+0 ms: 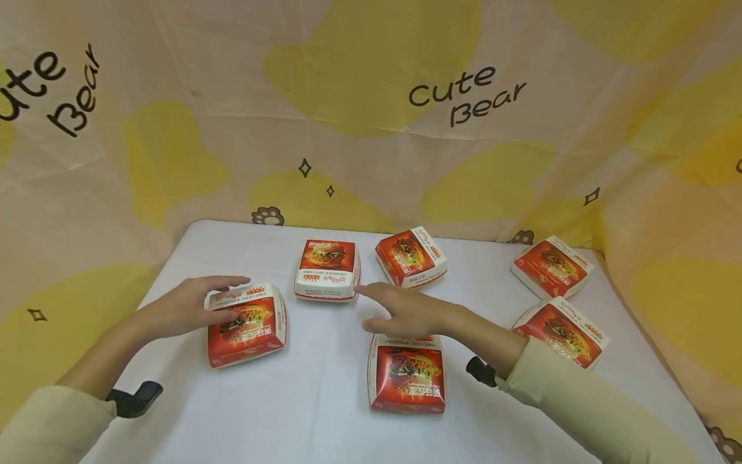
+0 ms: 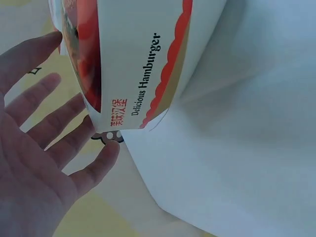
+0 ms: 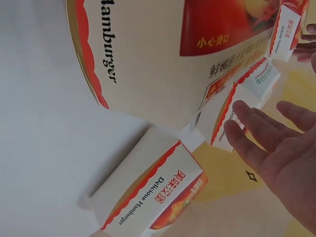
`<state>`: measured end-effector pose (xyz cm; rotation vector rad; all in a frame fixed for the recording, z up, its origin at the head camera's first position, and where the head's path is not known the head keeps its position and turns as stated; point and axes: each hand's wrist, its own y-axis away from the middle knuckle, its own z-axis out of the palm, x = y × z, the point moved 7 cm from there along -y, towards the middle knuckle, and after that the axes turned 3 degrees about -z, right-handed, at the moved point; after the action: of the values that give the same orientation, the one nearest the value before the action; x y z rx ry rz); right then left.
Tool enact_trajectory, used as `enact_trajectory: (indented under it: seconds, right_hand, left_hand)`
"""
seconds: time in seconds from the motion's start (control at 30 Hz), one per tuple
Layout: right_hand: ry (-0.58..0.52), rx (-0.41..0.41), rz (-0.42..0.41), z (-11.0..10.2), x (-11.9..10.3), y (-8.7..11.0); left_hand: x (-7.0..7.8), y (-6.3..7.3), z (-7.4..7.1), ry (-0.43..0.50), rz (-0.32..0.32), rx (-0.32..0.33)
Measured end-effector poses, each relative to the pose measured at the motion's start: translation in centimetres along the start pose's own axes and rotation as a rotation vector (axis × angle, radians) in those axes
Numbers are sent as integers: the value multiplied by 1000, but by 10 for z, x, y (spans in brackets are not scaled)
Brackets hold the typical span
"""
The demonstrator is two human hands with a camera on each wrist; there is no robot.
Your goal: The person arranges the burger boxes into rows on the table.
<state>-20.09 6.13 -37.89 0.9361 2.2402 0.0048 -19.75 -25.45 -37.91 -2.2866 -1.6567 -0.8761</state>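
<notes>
The left hand (image 1: 188, 308) was over the leftmost burger box (image 1: 255, 335), well apart from the right hand (image 1: 406, 308) near the back-left box (image 1: 326, 267) and front box (image 1: 406, 377) — both hands loosely outstretched, the boxes on a white table (image 1: 313, 386).

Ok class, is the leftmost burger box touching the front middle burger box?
Apart. The head view shows a plain gap of white tabletop between the leftmost burger box and the front middle burger box.
</notes>
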Motion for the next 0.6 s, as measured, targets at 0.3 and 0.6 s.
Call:
enact_trajectory:
  seconds: [0.3, 0.6]
  right_hand:
    - [4, -19, 0, 5, -1, 2]
    - [2, -41, -11, 14, -9, -1]
  left_hand:
    - [0, 2, 6, 9, 23, 1]
    - [10, 4, 15, 51, 99, 10]
